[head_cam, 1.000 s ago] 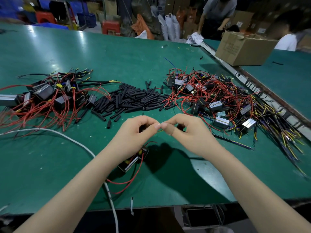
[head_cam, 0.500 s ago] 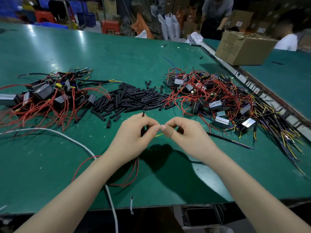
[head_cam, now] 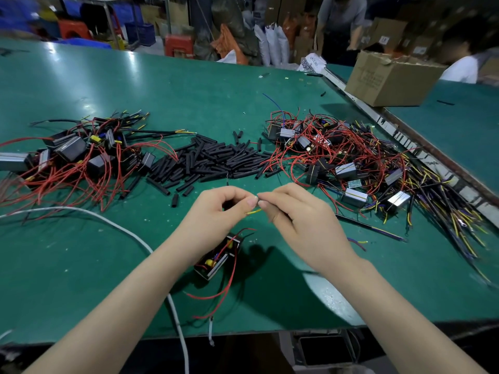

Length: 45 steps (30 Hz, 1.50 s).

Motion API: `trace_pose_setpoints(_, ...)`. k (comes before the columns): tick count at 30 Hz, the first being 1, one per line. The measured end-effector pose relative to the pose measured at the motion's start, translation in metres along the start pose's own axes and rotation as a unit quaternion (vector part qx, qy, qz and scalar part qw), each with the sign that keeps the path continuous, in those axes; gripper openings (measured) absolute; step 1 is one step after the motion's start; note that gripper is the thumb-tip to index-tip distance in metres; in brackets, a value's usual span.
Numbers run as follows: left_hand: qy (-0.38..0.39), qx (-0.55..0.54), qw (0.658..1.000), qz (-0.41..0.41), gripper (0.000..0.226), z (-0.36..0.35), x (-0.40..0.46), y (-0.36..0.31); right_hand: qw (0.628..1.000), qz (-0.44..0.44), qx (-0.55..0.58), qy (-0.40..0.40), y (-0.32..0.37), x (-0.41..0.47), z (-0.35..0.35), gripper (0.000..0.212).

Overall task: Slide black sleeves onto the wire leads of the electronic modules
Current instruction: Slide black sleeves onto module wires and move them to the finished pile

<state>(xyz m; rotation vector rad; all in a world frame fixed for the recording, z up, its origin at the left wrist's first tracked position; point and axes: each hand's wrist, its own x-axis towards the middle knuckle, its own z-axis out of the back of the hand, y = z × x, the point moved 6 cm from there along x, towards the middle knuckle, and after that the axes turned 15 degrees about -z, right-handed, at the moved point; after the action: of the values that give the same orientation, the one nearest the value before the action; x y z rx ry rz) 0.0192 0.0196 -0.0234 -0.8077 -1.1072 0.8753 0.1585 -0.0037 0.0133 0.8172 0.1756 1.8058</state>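
Both hands meet mid-frame: left hand [head_cam: 216,211] and right hand [head_cam: 294,211] fingers curl, pinching one yellow wire [head_cam: 253,211]; cardboard box [head_cam: 388,79] contents unseen.

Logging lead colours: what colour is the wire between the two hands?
Yellow: the wire shows best in the head view.

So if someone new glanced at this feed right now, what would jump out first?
Two bare hands meet at centre, the left hand and right hand pinching a thin yellow wire lead. Beyond them lies a heap of short black tubular sleeves, flanked by a left tangle of red-wired black modules and a bigger right tangle.
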Motion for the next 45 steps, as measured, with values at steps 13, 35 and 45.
trace_pose_setpoints(13,0.053,0.334,0.849,-0.405,0.022,-0.002,-0.014,-0.049,0.96,-0.072,0.107,0.247,-0.018,0.011,-0.009,0.006)
trace_pose_setpoints(35,0.034,0.136,0.953,-0.269,0.018,-0.005,-0.006,-0.036,0.677,-0.33,0.494,0.435,-0.031,-0.004,-0.033,0.028)
trace_pose_setpoints(45,-0.003,0.351,0.829,-0.436,0.034,0.0,-0.013,-0.054,0.647,-0.331,0.539,0.426,-0.02,-0.009,-0.034,0.026)
